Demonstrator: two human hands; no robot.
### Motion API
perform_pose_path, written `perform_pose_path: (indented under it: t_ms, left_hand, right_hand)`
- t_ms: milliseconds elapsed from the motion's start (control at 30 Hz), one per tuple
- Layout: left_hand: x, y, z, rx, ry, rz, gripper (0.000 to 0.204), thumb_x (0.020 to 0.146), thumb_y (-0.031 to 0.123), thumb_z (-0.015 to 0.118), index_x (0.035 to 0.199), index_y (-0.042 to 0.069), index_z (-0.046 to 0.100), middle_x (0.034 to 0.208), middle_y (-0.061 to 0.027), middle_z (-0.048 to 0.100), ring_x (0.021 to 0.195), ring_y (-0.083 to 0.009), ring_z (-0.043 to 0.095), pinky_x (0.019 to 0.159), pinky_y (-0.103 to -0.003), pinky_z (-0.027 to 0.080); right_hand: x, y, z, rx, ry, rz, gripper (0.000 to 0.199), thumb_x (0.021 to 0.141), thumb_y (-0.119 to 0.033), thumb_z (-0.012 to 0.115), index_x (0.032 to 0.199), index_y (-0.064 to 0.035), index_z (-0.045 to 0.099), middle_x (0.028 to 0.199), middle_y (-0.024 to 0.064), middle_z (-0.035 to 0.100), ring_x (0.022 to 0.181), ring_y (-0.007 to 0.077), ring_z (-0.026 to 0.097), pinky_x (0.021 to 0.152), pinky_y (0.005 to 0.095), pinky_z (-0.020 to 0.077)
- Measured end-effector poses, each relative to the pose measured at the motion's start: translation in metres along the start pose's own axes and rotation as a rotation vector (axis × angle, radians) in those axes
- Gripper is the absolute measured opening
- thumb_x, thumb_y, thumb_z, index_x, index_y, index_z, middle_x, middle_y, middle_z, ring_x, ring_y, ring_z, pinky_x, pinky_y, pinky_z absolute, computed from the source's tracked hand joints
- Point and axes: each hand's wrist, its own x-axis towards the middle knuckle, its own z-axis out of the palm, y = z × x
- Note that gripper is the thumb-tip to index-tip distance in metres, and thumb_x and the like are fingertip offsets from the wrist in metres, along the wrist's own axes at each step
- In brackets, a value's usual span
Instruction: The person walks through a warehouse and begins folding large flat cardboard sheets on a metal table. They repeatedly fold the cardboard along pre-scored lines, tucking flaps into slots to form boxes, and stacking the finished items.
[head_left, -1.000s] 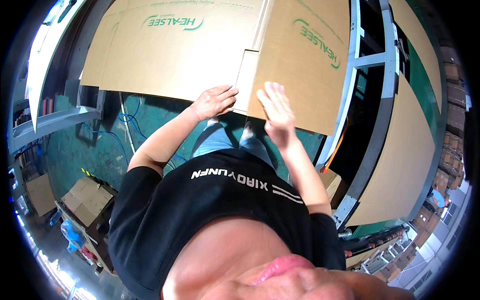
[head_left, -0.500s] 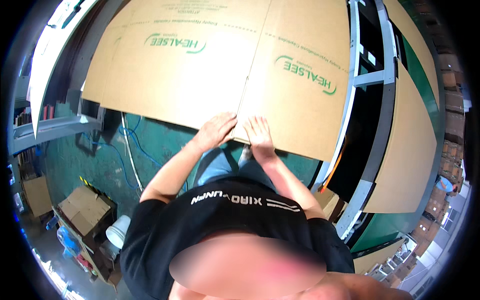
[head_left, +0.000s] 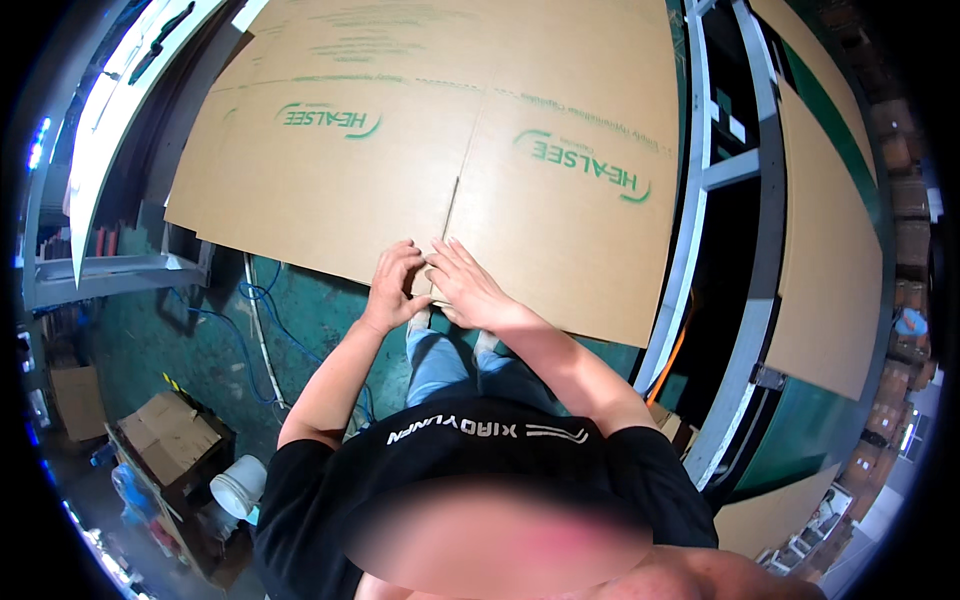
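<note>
Both hands meet at the near edge of a big flattened cardboard sheet (head_left: pixel 420 170): the left hand (head_left: pixel 392 288) has its fingers curled in a closed grip on the edge beside the slit, while the right hand (head_left: pixel 468 288) lies flat and open on the board, touching the left. The sheet stretches far and to both sides above a green floor (head_left: pixel 200 340). A grey metal frame (head_left: pixel 700 250) stands right; a white bucket (head_left: pixel 238 487) and small cardboard boxes (head_left: pixel 165 432) sit near left.
</note>
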Motion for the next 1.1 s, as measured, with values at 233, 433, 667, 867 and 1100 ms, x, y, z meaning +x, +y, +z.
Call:
perform_pose_path:
  t_ms: [233,433,667,867,1100]
  left_hand:
    - [-0.006,0.006,-0.002,0.172,-0.085,-0.039,0.064,0.068,0.039,0.074,0.118,0.004,0.055,0.125,-0.0167,0.053,0.121,-0.0383,0.047,0.101,-0.047,0.039]
    - [-0.004,-0.012,0.006,0.229,-0.126,0.039,0.063,0.072,0.043,0.071,0.119,0.003,0.057,0.124,-0.0171,0.054,0.12,-0.0387,0.048,0.1,-0.048,0.039]
    - [0.0,-0.004,0.008,0.197,-0.117,0.017,0.06,0.068,0.031,0.074,0.118,0.003,0.058,0.125,-0.0159,0.052,0.12,-0.0369,0.047,0.101,-0.046,0.04]
    - [0.0,0.004,-0.009,0.147,-0.134,0.019,0.058,0.07,0.028,0.074,0.12,0.004,0.057,0.126,-0.0163,0.051,0.122,-0.0365,0.046,0.103,-0.047,0.039]
    - [0.007,0.009,-0.049,0.47,-0.426,0.241,0.073,0.072,0.044,0.066,0.13,0.003,0.047,0.132,-0.0169,0.048,0.126,-0.0338,0.044,0.109,-0.048,0.03]
  right_hand:
    - [0.003,-0.003,0.02,0.083,0.313,-0.03,0.013,0.063,-0.003,0.066,0.074,-0.0028,0.059,0.089,0.0089,0.055,0.1,0.0276,0.052,0.109,0.0426,0.0331]
    - [-0.001,0.004,0.023,0.084,0.306,0.018,0.01,0.065,-0.004,0.062,0.074,-0.0071,0.065,0.082,0.0064,0.059,0.1,0.0236,0.054,0.104,0.0398,0.0359]
    - [-0.006,0.012,0.03,0.126,0.274,0.024,0.01,0.065,-0.005,0.062,0.075,-0.0029,0.061,0.087,0.0104,0.059,0.098,0.028,0.054,0.101,0.0418,0.0376]
    - [0.0,0.001,0.02,0.164,0.307,-0.09,0.019,0.067,-0.001,0.064,0.085,-0.003,0.058,0.092,0.012,0.055,0.097,0.0312,0.053,0.099,0.0454,0.0382]
    - [-0.032,-0.02,0.008,-0.166,0.214,0.252,0.073,0.066,-0.03,0.077,0.127,-0.0019,0.05,0.141,0.0203,0.038,0.135,0.0391,0.029,0.113,0.0515,0.021]
